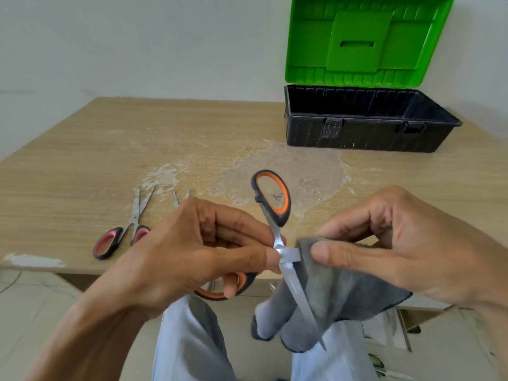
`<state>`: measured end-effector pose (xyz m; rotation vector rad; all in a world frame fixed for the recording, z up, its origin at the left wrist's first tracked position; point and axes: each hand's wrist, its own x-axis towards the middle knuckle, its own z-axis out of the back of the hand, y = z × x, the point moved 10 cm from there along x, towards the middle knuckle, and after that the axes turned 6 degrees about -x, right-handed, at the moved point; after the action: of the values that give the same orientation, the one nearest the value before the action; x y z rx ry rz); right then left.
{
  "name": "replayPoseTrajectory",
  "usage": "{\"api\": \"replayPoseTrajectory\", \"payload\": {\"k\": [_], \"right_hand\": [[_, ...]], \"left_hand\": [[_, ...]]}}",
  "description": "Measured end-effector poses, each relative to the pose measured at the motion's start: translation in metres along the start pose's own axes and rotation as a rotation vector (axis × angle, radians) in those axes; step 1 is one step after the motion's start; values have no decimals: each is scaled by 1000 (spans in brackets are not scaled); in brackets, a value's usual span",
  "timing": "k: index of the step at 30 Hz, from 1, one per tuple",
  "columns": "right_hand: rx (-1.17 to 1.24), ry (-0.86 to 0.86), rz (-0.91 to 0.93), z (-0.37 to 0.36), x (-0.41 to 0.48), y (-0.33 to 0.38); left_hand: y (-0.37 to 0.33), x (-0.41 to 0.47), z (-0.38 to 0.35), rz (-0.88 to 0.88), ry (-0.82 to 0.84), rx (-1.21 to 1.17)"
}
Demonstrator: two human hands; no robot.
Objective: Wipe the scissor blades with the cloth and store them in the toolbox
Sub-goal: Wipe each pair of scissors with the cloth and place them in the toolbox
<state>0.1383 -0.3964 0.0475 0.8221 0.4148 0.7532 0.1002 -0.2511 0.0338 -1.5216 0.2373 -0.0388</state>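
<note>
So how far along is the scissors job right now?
Done: the toolbox stands open. In hand: the left hand holds the orange scissors, the right hand pinches the grey cloth round one blade. Left: the pink scissors lie on the table, unstored.

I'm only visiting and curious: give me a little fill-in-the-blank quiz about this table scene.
The left hand grips steel scissors whose black handles are lined in ____.
The right hand pinches a soft ____ cloth onto one blade.
The black plastic toolbox has its ____ lid raised.
Pink-and-black-handled scissors lie on the wooden table, ____ of both hands.
Missing: orange; grey; green; left.
</note>
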Motion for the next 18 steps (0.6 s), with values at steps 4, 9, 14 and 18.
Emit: {"api": "replayPoseTrajectory", "payload": {"k": [4,9,14,18], "right_hand": [[50,-84,-36,23,-7,-18],[299,-311,-53,55,-23,-35],[271,-442,19,72,-31,-16],[123,-441,23,70,-30,-5]], "left_hand": [[6,-3,9,6,-41,-71],[0,-9,25,-33,-166,-218],[-3,-9,23,-39,-151,-202],[0,-8,26,-54,-115,-100]]}}
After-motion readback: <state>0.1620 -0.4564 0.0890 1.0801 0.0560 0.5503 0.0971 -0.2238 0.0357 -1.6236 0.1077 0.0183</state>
